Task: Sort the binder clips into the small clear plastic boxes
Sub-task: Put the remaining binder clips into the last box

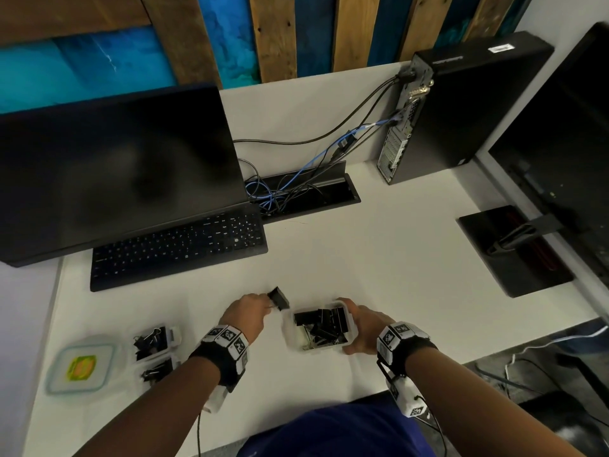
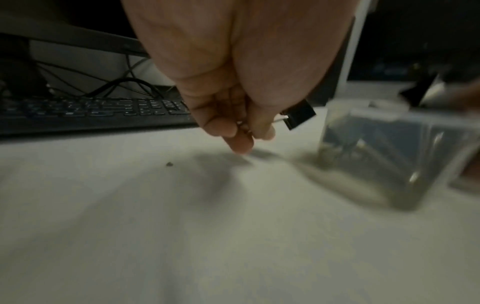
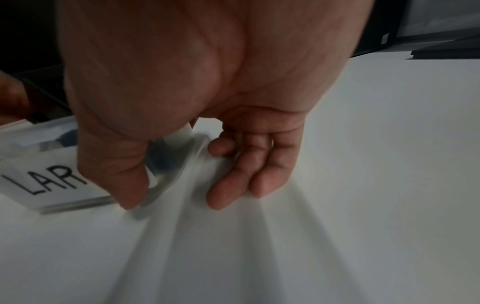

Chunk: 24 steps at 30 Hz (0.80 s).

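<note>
My left hand (image 1: 252, 310) pinches the wire handle of a large black binder clip (image 1: 278, 298), held just above the white desk and left of a clear plastic box (image 1: 321, 326) full of large black clips. In the left wrist view the binder clip (image 2: 298, 116) hangs off my fingertips (image 2: 241, 142), and the clear box (image 2: 384, 152) is blurred to the right. My right hand (image 1: 359, 326) grips that box's right side. In the right wrist view my thumb (image 3: 124, 176) presses the clear box (image 3: 166, 156) beside a label reading "LAR". Two small clear boxes (image 1: 155, 339) (image 1: 159, 369) holding smaller clips sit at the left.
A clear lid with a yellow-green sticker (image 1: 82, 366) lies at the far left. A black keyboard (image 1: 178, 247) and monitor (image 1: 115, 166) stand behind. Cables run into a desk slot (image 1: 306, 192). A computer tower (image 1: 461, 107) and second monitor stand (image 1: 514, 249) occupy the right.
</note>
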Each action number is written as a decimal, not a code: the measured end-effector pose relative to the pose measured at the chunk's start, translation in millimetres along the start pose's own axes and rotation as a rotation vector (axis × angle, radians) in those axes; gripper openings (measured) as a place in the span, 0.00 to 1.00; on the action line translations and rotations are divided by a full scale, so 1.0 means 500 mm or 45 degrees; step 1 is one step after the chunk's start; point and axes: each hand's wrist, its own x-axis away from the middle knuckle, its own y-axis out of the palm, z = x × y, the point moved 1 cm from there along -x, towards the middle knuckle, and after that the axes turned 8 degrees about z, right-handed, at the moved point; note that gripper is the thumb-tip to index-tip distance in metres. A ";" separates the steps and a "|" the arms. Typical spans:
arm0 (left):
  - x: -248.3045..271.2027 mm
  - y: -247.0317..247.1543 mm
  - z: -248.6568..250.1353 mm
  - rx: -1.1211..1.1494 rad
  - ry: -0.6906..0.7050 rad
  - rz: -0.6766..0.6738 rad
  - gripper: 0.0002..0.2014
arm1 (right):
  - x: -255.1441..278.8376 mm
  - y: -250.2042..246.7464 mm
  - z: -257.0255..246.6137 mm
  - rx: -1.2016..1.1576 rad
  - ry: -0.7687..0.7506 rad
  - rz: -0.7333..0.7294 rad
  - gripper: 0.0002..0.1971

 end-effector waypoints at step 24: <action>0.061 0.032 0.133 0.182 0.630 0.063 0.18 | -0.010 0.006 0.000 0.042 0.008 -0.006 0.55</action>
